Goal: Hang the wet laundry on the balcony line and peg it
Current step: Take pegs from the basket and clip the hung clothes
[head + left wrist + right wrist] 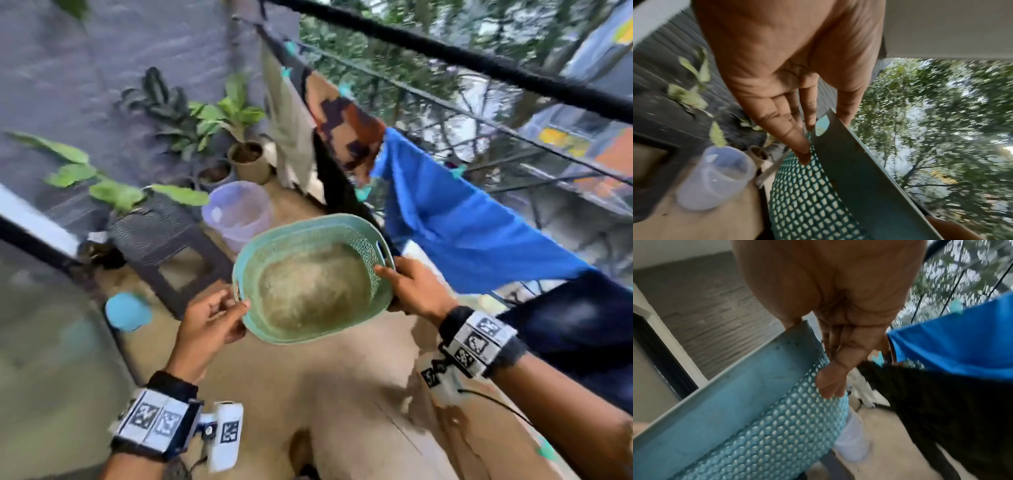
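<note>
Both hands hold an empty teal perforated laundry basket (291, 224) at waist height, its inside showing bare in the head view. My left hand (233, 315) pinches the near-left rim, thumb inside, fingers down the mesh wall (807, 194). My right hand (404, 287) grips the right rim, fingers curled against the outer wall (766, 426). On the thin line (445, 106) hang a beige cloth (291, 137), a brown patterned cloth (346, 130), a blue cloth (462, 219) and a dark garment (582, 325). Teal pegs (878, 359) sit on them.
A thick black rail (445, 44) runs above the line, with trees beyond. A lavender bucket (236, 212), potted plants (246, 157) and a dark woven stand (161, 233) crowd the far-left floor. A small blue tub (128, 311) sits by the glass door.
</note>
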The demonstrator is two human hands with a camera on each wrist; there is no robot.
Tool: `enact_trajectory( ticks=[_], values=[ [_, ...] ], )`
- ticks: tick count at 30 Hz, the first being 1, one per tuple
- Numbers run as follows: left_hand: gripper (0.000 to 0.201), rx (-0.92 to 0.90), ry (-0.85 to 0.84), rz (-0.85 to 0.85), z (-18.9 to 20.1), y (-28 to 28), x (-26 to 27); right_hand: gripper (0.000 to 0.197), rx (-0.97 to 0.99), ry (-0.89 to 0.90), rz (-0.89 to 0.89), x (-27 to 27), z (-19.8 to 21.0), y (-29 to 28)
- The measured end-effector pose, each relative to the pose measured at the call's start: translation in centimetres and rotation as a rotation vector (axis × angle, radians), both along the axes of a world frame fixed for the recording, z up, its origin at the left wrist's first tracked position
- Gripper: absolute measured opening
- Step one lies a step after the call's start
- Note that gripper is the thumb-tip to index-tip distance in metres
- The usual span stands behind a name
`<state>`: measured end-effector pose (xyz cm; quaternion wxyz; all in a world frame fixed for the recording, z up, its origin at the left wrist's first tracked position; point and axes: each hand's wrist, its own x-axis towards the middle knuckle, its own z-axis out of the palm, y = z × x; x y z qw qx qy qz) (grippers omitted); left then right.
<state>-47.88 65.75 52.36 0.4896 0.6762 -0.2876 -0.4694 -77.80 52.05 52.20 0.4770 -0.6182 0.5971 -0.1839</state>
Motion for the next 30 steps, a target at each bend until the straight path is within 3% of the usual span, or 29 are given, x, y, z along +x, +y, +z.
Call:
enact_trajectory(
  ticks=[2, 11, 20, 27, 30],
  values=[
    [0.009, 0.068, 0.003, 0.059, -2.3, 0.7, 3.9, 0.017, 0.089, -0.016, 0.026, 4.6, -2.8, -0.5],
    [0.013, 0.341, 0.056, 0.277, -11.5, 1.1, 15.9, 0.016, 0.265, 0.107, 0.163, 20.5, -11.3, -5.1],
    [0.008, 0.470, 0.129, 0.336, -16.4, -7.2, 26.5, 0.018, 0.299, 0.163, 0.409, 33.0, -16.2, -17.6],
    [0.012, 0.488, 0.096, 0.369, -18.2, -15.1, 35.5, 0.019, 0.297, 0.199, 0.409, 44.0, -16.9, -26.1],
    [0.011, 0.508, 0.081, 0.389, -19.8, -17.6, 40.2, 0.017, 0.291, 0.217, 0.404, 48.4, -21.5, -29.9]
  ],
)
